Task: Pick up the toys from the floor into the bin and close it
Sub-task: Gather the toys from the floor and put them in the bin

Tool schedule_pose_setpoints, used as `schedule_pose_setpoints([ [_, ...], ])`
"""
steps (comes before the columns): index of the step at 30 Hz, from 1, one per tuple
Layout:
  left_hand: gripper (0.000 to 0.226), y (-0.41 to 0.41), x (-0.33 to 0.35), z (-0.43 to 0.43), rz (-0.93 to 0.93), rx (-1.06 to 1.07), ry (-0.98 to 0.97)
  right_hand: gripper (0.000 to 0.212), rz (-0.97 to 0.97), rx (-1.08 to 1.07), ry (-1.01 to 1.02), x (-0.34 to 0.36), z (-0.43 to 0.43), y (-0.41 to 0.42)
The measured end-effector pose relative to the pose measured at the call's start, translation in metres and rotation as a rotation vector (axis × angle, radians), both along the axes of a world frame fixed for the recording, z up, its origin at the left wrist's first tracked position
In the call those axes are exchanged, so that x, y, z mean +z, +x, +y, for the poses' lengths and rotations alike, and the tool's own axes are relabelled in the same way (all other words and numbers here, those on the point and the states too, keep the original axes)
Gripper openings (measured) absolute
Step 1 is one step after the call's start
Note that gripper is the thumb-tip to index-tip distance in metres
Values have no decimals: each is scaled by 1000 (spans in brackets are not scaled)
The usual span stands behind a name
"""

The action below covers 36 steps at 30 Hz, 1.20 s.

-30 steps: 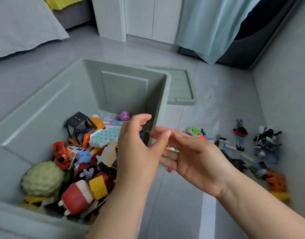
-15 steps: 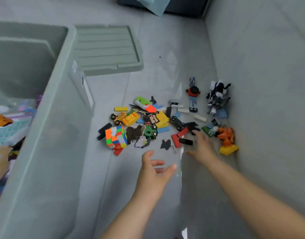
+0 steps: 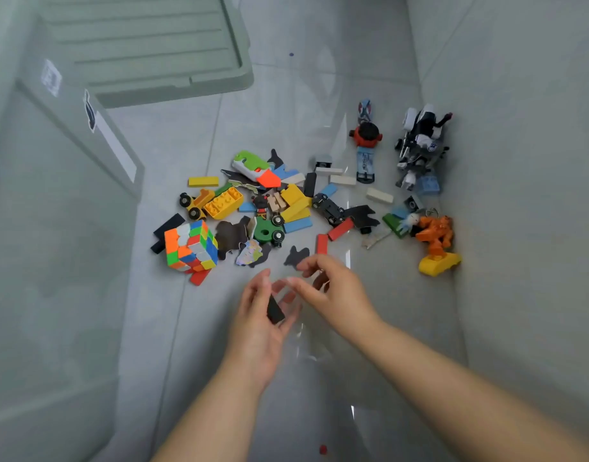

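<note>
Toys lie scattered on the grey floor: a colour cube (image 3: 191, 248), a yellow brick (image 3: 223, 203), a green car (image 3: 269, 232), a red-headed figure (image 3: 366, 138), a black-and-white robot (image 3: 419, 141) and an orange figure (image 3: 434, 233). My left hand (image 3: 259, 328) is cupped palm-up just in front of the pile, with a small black block (image 3: 274, 310) lying in it. My right hand (image 3: 336, 295) hovers beside it, fingers spread over the left fingertips, holding nothing that I can make out. The green bin's wall (image 3: 53, 228) fills the left side; its inside is hidden.
The bin's lid (image 3: 146, 45) lies flat on the floor behind the pile. A grey wall (image 3: 519, 161) runs along the right, close to the robot and the orange figure. A small red piece (image 3: 323, 449) lies alone on the floor near me.
My view swung from the bin down to the pile. My right hand pulled back from the toys towards my left hand, and a black block now lies in my left palm.
</note>
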State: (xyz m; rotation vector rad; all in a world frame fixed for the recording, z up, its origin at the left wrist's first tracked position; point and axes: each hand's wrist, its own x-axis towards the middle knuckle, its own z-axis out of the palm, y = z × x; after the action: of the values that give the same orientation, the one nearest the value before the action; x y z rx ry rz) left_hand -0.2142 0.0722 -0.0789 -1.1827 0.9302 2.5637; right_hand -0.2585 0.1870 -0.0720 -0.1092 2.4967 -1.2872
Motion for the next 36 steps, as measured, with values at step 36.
schedule_pose_setpoints([
  [36, 31, 10, 4, -15, -93, 98, 181, 61, 92, -84, 424, 1, 9, -67],
])
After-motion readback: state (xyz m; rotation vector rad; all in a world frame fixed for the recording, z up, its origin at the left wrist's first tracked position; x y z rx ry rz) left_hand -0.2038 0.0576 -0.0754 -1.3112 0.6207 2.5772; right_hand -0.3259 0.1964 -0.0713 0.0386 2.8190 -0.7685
